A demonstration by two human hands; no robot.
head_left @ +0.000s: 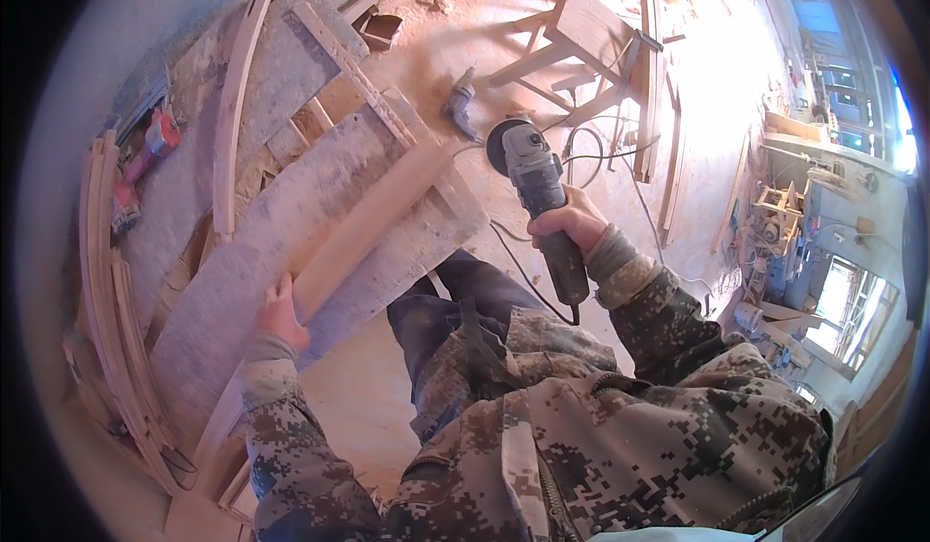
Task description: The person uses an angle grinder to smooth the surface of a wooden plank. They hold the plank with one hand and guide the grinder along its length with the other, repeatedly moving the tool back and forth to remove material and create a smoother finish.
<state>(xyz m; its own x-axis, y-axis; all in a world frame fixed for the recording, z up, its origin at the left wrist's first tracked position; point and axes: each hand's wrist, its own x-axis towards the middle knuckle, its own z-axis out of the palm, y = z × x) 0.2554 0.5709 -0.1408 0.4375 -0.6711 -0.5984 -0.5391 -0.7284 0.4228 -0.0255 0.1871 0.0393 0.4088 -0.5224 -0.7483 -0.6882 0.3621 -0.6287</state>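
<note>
My right hand (573, 220) is wrapped round the dark body of an angle grinder (539, 188). The grinder is raised off the bench, its round dark disc (502, 147) at the far end and its cord hanging from the rear. My left hand (282, 317) grips the near end of a pale wooden board (373, 222), thumb and fingers closed on it. That board lies slantwise across a dusty workbench (232, 300). Between the disc and the board there is a gap.
Long wooden strips (242, 106) lie on the bench and along its left side. A red power tool (160, 135) sits at far left. On the floor ahead are another power tool (462, 106), cords (523, 271) and a wooden stool-like frame (589, 24). Machinery (775, 217) stands at right.
</note>
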